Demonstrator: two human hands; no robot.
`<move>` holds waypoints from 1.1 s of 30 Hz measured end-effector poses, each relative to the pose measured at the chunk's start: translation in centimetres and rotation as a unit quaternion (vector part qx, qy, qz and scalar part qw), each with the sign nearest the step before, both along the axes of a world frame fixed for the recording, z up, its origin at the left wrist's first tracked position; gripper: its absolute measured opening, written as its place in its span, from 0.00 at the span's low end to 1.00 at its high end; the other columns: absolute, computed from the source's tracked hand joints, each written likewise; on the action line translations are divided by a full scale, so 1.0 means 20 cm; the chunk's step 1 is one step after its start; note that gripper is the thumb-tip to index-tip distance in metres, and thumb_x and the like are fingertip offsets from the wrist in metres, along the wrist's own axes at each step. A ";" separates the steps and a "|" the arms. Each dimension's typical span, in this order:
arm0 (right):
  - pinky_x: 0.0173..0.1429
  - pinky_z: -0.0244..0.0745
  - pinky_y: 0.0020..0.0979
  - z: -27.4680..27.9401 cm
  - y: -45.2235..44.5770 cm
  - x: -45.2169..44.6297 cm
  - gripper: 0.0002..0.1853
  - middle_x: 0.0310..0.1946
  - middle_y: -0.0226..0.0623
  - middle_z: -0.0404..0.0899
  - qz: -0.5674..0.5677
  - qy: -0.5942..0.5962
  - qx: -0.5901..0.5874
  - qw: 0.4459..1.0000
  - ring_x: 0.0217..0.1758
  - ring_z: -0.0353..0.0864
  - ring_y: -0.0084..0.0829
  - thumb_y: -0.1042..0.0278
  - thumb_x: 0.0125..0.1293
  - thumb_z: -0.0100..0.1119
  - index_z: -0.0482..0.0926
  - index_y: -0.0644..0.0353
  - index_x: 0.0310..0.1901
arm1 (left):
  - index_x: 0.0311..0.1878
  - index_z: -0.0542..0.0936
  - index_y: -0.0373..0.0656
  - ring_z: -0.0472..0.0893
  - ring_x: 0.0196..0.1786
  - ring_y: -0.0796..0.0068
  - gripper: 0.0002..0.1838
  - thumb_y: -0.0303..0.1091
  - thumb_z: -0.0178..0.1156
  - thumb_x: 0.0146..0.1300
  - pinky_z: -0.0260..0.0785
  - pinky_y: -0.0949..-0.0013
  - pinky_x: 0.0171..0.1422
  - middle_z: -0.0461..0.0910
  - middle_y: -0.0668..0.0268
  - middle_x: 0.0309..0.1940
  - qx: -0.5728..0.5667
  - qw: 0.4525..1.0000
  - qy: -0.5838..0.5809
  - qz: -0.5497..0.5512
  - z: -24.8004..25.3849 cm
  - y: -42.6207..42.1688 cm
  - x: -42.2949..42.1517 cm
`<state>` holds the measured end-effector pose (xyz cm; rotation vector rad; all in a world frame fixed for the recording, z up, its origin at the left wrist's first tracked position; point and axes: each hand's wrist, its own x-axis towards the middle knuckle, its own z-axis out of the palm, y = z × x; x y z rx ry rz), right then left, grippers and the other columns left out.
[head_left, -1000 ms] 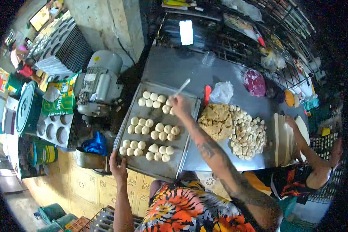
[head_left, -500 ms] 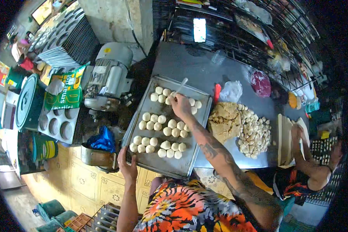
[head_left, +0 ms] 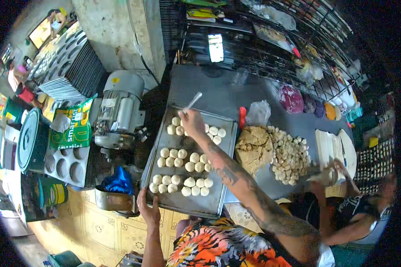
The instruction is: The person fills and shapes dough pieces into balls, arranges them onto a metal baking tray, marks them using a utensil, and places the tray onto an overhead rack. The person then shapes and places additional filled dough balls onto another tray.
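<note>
A metal tray (head_left: 214, 205) in front of me carries rows of round dough balls (head_left: 166, 184) set in clusters. My left hand (head_left: 149, 210) grips the tray's near left corner. Over the far left cluster, my right hand (head_left: 192, 124) is closed on a slim pale utensil (head_left: 193, 101), its handle pointing up and away; its lower end is hidden by the hand, so the kind is unclear. Right of the tray lie a slab of brown filling (head_left: 254, 149) and a heap of small pieces (head_left: 291, 155).
Further right, a co-worker's arms (head_left: 338, 178) work beside pale sheets (head_left: 329, 149). A grey motor machine (head_left: 120, 107) stands left of the tray, near stacked muffin tins (head_left: 71, 66) and a lidded green bucket (head_left: 30, 138). Plastic bags (head_left: 258, 112) lie behind the filling.
My right hand has moved left and back across the tray with the utensil. My left hand stays at the tray corner. The view has shifted, and the co-worker's arms have moved.
</note>
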<state>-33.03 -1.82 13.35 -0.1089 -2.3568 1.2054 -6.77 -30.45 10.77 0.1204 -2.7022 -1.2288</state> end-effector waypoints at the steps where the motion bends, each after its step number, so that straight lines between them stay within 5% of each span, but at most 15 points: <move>1: 0.31 0.69 0.47 0.01 -0.04 0.00 0.17 0.24 0.47 0.79 0.004 0.011 -0.020 1.000 0.24 0.75 0.50 0.56 0.70 0.58 0.80 0.64 0.34 | 0.69 0.74 0.44 0.74 0.67 0.54 0.35 0.23 0.68 0.55 0.64 0.58 0.74 0.76 0.57 0.66 -0.004 1.000 0.000 -0.001 0.00 -0.01 0.02; 11: 0.29 0.68 0.40 -0.09 -0.17 0.11 0.18 0.22 0.41 0.79 0.033 -0.077 0.110 0.990 0.23 0.75 0.39 0.55 0.72 0.58 0.81 0.65 0.34 | 0.67 0.76 0.42 0.77 0.63 0.54 0.32 0.24 0.69 0.56 0.70 0.60 0.68 0.76 0.54 0.64 -0.002 1.000 -0.009 0.023 0.04 0.01 0.02; 14: 0.30 0.71 0.44 0.13 -0.08 0.27 0.14 0.27 0.44 0.82 0.040 -0.103 -0.056 0.992 0.24 0.78 0.46 0.56 0.71 0.59 0.82 0.60 0.39 | 0.64 0.77 0.41 0.79 0.57 0.55 0.28 0.25 0.68 0.57 0.73 0.61 0.61 0.80 0.54 0.58 -0.041 0.998 -0.048 0.027 0.11 -0.03 -0.02; 18: 0.28 0.62 0.29 0.21 0.21 0.75 0.11 0.21 0.29 0.75 0.056 -0.006 -0.100 0.993 0.22 0.66 0.24 0.62 0.70 0.63 0.84 0.63 0.41 | 0.59 0.79 0.40 0.82 0.47 0.57 0.23 0.27 0.67 0.59 0.75 0.63 0.51 0.83 0.55 0.47 -0.076 0.991 -0.110 0.016 0.09 -0.18 -0.05; 20: 0.28 0.61 0.28 0.20 0.31 1.09 0.10 0.22 0.26 0.72 0.006 -0.074 -0.103 0.992 0.23 0.64 0.22 0.62 0.69 0.65 0.84 0.62 0.40 | 0.55 0.80 0.40 0.82 0.38 0.61 0.18 0.29 0.66 0.61 0.75 0.64 0.42 0.84 0.57 0.39 -0.069 0.988 -0.140 -0.003 0.01 -0.28 -0.10; 22: 0.35 0.68 0.26 0.11 0.45 1.41 0.12 0.29 0.27 0.78 0.018 -0.181 -0.133 0.974 0.29 0.73 0.24 0.59 0.70 0.66 0.85 0.60 0.43 | 0.53 0.80 0.40 0.82 0.34 0.62 0.16 0.30 0.66 0.62 0.75 0.64 0.38 0.84 0.58 0.35 -0.071 0.986 -0.152 -0.009 0.06 -0.29 -0.09; 24: 0.37 0.69 0.24 -0.04 0.45 1.68 0.14 0.37 0.29 0.83 0.010 -0.195 -0.126 0.973 0.32 0.75 0.22 0.56 0.72 0.64 0.86 0.58 0.46 | 0.51 0.80 0.40 0.81 0.30 0.65 0.13 0.31 0.64 0.64 0.74 0.64 0.34 0.84 0.60 0.31 0.031 0.967 -0.252 0.030 0.29 -0.23 -0.10; 26: 0.36 0.69 0.24 -0.13 0.43 1.89 0.16 0.41 0.31 0.85 0.060 -0.078 -0.036 0.994 0.32 0.74 0.22 0.54 0.73 0.64 0.86 0.58 0.49 | 0.49 0.79 0.40 0.80 0.26 0.67 0.11 0.33 0.62 0.66 0.73 0.65 0.30 0.83 0.62 0.27 0.139 0.927 -0.341 0.065 0.44 -0.14 -0.09; 27: 0.39 0.72 0.25 -0.01 0.44 1.92 0.17 0.43 0.32 0.86 0.116 -0.233 -0.211 0.942 0.34 0.76 0.23 0.53 0.72 0.64 0.86 0.58 0.50 | 0.47 0.79 0.41 0.79 0.25 0.68 0.08 0.32 0.59 0.69 0.72 0.67 0.29 0.83 0.63 0.28 0.175 0.924 -0.334 0.067 0.44 -0.13 -0.04; 28: 0.42 0.74 0.25 0.13 0.44 1.97 0.18 0.45 0.34 0.86 0.167 -0.376 -0.374 0.831 0.37 0.79 0.25 0.52 0.72 0.65 0.86 0.59 0.51 | 0.45 0.78 0.42 0.79 0.25 0.70 0.05 0.32 0.57 0.71 0.71 0.68 0.28 0.82 0.64 0.28 0.210 0.919 -0.327 0.068 0.41 -0.16 0.04; 29: 0.42 0.74 0.25 0.16 0.45 1.98 0.18 0.45 0.34 0.86 0.171 -0.370 -0.372 0.834 0.37 0.79 0.25 0.52 0.72 0.65 0.86 0.59 0.51 | 0.45 0.78 0.42 0.79 0.25 0.70 0.05 0.32 0.57 0.71 0.71 0.68 0.28 0.82 0.64 0.28 0.210 0.921 -0.320 0.068 0.29 -0.20 0.14; 31: 0.45 0.76 0.23 0.18 0.48 2.02 0.18 0.45 0.33 0.87 0.214 -0.361 -0.328 0.847 0.40 0.82 0.26 0.54 0.71 0.67 0.85 0.60 0.53 | 0.42 0.77 0.42 0.78 0.26 0.71 0.04 0.31 0.54 0.74 0.71 0.70 0.28 0.79 0.65 0.28 0.563 0.795 -0.227 0.006 -0.02 -0.25 0.38; 32: 0.45 0.76 0.23 0.13 0.51 2.06 0.18 0.45 0.33 0.87 0.219 -0.358 -0.324 0.848 0.40 0.82 0.26 0.54 0.71 0.67 0.85 0.60 0.53 | 0.42 0.77 0.42 0.78 0.26 0.71 0.04 0.31 0.54 0.74 0.71 0.70 0.28 0.79 0.65 0.28 0.564 0.796 -0.220 0.006 -0.05 -0.19 0.52; 33: 0.45 0.76 0.23 0.02 0.54 2.11 0.18 0.45 0.33 0.87 0.211 -0.367 -0.325 0.846 0.41 0.82 0.26 0.55 0.71 0.67 0.85 0.60 0.53 | 0.41 0.77 0.42 0.79 0.31 0.69 0.05 0.30 0.55 0.74 0.72 0.68 0.36 0.79 0.64 0.29 0.660 0.720 -0.212 -0.008 -0.09 -0.07 0.68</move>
